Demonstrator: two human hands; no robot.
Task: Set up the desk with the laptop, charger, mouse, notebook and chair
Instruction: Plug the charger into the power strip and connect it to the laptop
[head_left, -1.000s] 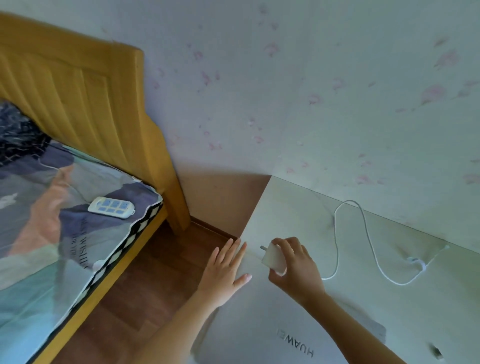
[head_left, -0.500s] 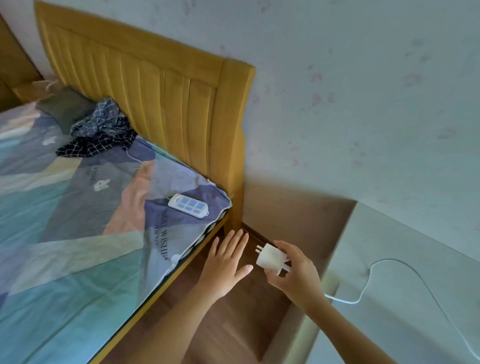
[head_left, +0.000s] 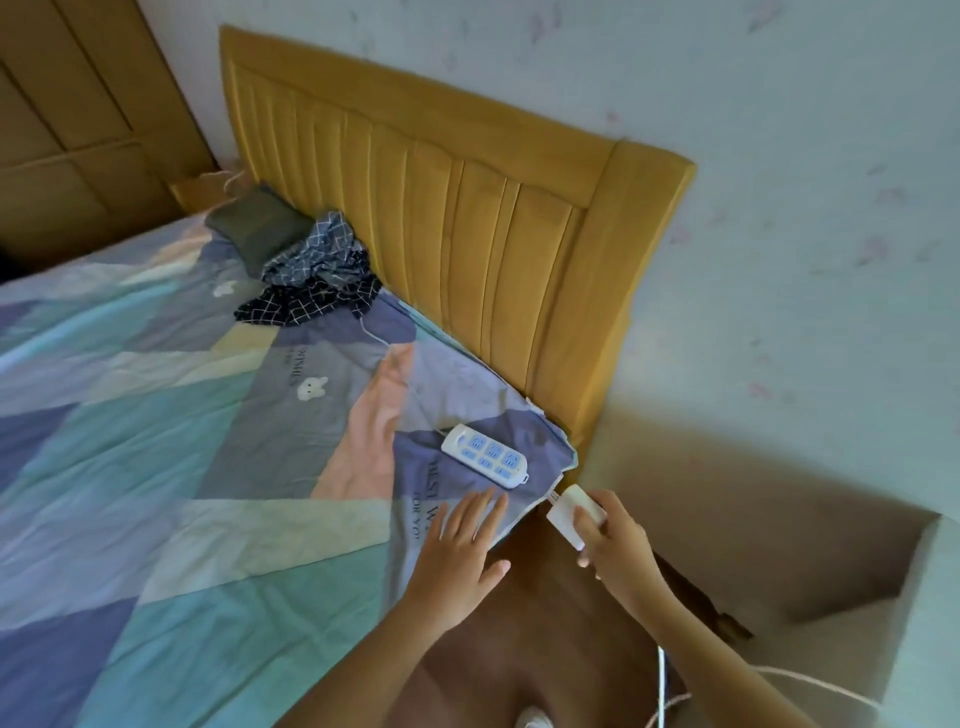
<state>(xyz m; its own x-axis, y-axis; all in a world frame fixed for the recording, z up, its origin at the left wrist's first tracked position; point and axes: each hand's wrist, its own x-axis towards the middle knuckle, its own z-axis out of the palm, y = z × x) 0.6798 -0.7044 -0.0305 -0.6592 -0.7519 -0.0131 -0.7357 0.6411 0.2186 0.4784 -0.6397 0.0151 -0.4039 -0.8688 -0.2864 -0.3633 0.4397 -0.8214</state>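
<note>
My right hand (head_left: 618, 545) grips the white charger plug (head_left: 571, 512), its prongs pointing toward the bed corner. The charger's white cable (head_left: 662, 680) trails back past my right forearm toward the desk (head_left: 930, 597) at the right edge. A white power strip (head_left: 485, 462) with blue sockets lies on the bedsheet just beyond the plug. My left hand (head_left: 462, 553) hovers open, fingers spread, over the bed's corner a little short of the strip. The laptop, mouse, notebook and chair are out of view.
The bed (head_left: 182, 467) with a patchwork sheet fills the left. A yellow wooden headboard (head_left: 467, 208) stands against the wall. Crumpled checked clothes (head_left: 317, 280) lie near the pillow. Brown wooden floor (head_left: 545, 649) shows in the gap between bed and desk.
My view swung left from the desk to the bed. Both hands moved with it, the right one carrying the plug from the desk top to near the power strip.
</note>
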